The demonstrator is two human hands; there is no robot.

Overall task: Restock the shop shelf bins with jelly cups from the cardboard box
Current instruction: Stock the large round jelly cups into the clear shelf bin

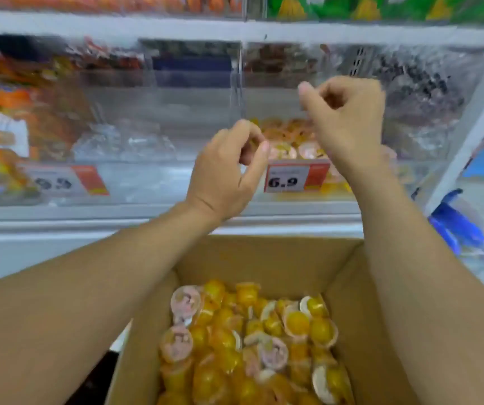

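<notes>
An open cardboard box [267, 255] sits low in front of me, filled with several orange and yellow jelly cups [249, 346], some showing pink lids. Above it a clear shelf bin [348, 191] holds more jelly cups [284, 138] behind a "6.9" price tag [290, 178]. My left hand [226, 171] is raised at the bin's left front corner, fingers curled, thumb tip near the forefinger, nothing visible in it. My right hand [346, 118] hovers higher over the same bin, fingers curled into a loose fist, with no cup showing.
To the left, a clear bin [123, 147] holds clear-wrapped sweets, and beyond it lie orange packets [4, 135]. A bin of dark sweets [416, 92] stands at the right. A white shelf upright [468, 127] and blue items [457, 226] lie further right. Another shelf runs above.
</notes>
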